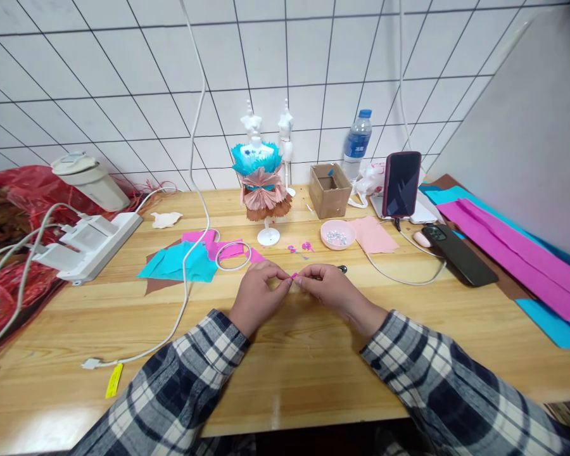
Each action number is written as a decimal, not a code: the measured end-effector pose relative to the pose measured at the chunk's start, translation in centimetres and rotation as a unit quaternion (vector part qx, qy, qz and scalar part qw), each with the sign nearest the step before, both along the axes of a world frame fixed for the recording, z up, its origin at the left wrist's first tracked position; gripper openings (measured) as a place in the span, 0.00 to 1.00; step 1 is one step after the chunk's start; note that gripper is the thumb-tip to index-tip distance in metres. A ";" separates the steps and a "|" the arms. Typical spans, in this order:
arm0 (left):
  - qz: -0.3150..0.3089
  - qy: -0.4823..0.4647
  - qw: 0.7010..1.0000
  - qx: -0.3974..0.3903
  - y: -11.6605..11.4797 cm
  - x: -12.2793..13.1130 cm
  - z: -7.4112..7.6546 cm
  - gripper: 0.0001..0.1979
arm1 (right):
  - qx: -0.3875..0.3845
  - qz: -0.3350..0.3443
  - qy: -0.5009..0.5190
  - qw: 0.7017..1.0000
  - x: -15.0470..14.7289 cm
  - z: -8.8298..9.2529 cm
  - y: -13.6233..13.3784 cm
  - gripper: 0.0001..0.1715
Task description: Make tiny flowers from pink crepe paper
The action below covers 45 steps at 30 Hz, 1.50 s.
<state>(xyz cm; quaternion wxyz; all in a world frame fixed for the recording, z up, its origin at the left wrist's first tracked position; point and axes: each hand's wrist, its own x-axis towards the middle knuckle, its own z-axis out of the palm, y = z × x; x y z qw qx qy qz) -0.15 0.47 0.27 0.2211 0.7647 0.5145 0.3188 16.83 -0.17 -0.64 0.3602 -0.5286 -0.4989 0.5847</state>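
Fingertips nearly together, my left hand (260, 296) and my right hand (331, 286) pinch a small piece of magenta paper (293, 276) between them above the table. A dark rounded end of some object (342, 269) shows just beyond my right hand; whether that hand holds it I cannot tell. Small magenta paper pieces (306, 246) lie ahead of my fingers. Behind them stands a white mannequin on a round base (268, 237), dressed in a blue frill (247, 159), a pink pleated bow (265, 193) and a brown skirt (267, 211).
Left are blue paper (178, 263), a white ring (217, 261), a cable (186, 278) and a power strip (99, 247). A pink bowl of beads (327, 239), cardboard box (330, 199), water bottle (358, 142), phones (401, 183) and magenta sheets (517, 259) are right.
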 end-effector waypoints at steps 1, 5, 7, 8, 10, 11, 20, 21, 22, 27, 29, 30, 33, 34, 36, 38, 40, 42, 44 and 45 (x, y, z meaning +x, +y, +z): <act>0.003 -0.003 1.000 -0.004 0.0 0.0 0.0 0.05 | 0.005 -0.002 -0.007 1.000 -0.1 0.0 0.0 0.14; 0.004 -0.016 1.000 -0.016 -0.1 0.1 0.0 0.06 | 0.018 -0.011 -0.026 0.999 -0.3 0.3 0.0 0.14; 0.004 -0.023 1.000 -0.017 -0.1 0.1 0.0 0.06 | 0.023 -0.016 -0.031 0.999 -0.3 0.4 0.0 0.14; 0.004 -0.024 1.000 -0.017 -0.1 0.1 0.0 0.06 | 0.026 -0.016 -0.034 0.999 -0.3 0.4 -0.1 0.14; 0.001 -0.023 1.000 -0.014 -0.1 0.1 0.0 0.06 | 0.032 -0.014 -0.037 0.999 -0.3 0.4 -0.1 0.14; -0.002 -0.021 1.000 -0.010 -0.2 0.1 0.0 0.06 | 0.035 -0.014 -0.038 0.999 -0.3 0.4 -0.1 0.14; -0.028 -0.001 0.999 0.034 -0.2 0.0 0.3 0.06 | 0.033 -0.017 -0.046 0.998 -0.1 0.2 0.1 0.14; -0.032 0.001 0.999 0.036 -0.2 0.0 0.3 0.06 | 0.031 -0.017 -0.045 0.998 -0.1 0.2 0.1 0.14; -0.036 0.003 0.999 0.039 -0.1 -0.1 0.2 0.06 | 0.028 -0.017 -0.043 0.999 -0.1 0.2 0.1 0.14; -0.051 0.002 0.998 0.045 0.0 -0.2 0.3 0.07 | 0.012 -0.023 -0.009 1.000 0.0 0.1 0.1 0.14; -0.056 -0.001 0.997 0.046 0.1 -0.2 0.3 0.07 | 0.012 -0.025 0.002 1.000 0.0 0.1 0.1 0.13; -0.057 -0.003 0.997 0.046 0.1 -0.2 0.3 0.07 | 0.012 -0.023 0.004 1.000 0.0 0.0 0.1 0.13; -0.060 -0.015 0.997 0.038 0.1 -0.1 0.2 0.07 | 0.017 -0.018 0.009 1.000 -0.1 -0.1 0.0 0.13; -0.061 -0.022 0.997 0.033 0.1 -0.2 0.2 0.06 | 0.020 -0.022 0.013 0.999 0.0 -0.2 0.0 0.14; -0.065 -0.044 0.997 0.019 0.1 -0.2 0.1 0.07 | 0.022 -0.037 0.028 0.999 0.0 -0.2 0.0 0.16; -0.073 -0.061 0.995 0.006 0.1 -0.3 0.1 0.07 | 0.010 -0.041 0.050 0.998 0.0 0.0 -0.1 0.20; -0.084 -0.061 0.995 0.001 0.1 -0.3 0.2 0.07 | -0.003 -0.026 0.057 0.998 0.1 0.1 -0.1 0.20; -0.093 -0.052 0.994 0.002 0.1 -0.3 0.3 0.07 | -0.001 -0.013 0.044 0.999 0.1 0.2 0.0 0.16; -0.092 -0.052 0.994 -0.002 0.0 -0.3 0.4 0.07 | 0.016 -0.017 0.030 0.999 0.1 0.1 0.0 0.14; -0.088 -0.056 0.995 -0.005 0.0 -0.2 0.4 0.07 | 0.026 -0.019 0.025 0.999 0.1 0.0 0.0 0.13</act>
